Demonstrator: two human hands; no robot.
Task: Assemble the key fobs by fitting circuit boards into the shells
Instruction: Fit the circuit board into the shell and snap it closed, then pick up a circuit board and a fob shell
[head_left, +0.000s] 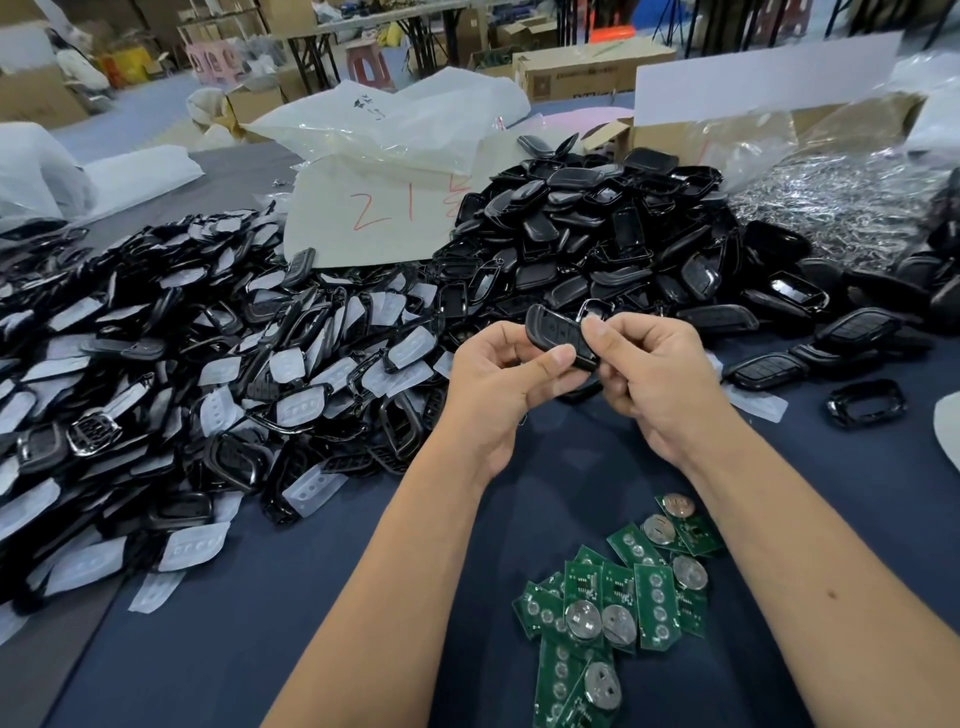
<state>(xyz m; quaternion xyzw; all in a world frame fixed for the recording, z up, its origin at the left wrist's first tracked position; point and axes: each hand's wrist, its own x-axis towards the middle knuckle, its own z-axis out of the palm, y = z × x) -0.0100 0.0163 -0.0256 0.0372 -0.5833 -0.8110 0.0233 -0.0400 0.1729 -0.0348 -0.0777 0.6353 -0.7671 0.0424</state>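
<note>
A black key fob (558, 338) was held tilted above the desk, its rounded end up and to the left, its button face toward the camera. Green circuit boards (618, 597) lay in a loose overlapping heap near the front edge, several carrying round silver coin cells. Black shells (597, 234) were piled high at the back, and frames with white button pads (182, 364) spread in a wide heap to the left.
</note>
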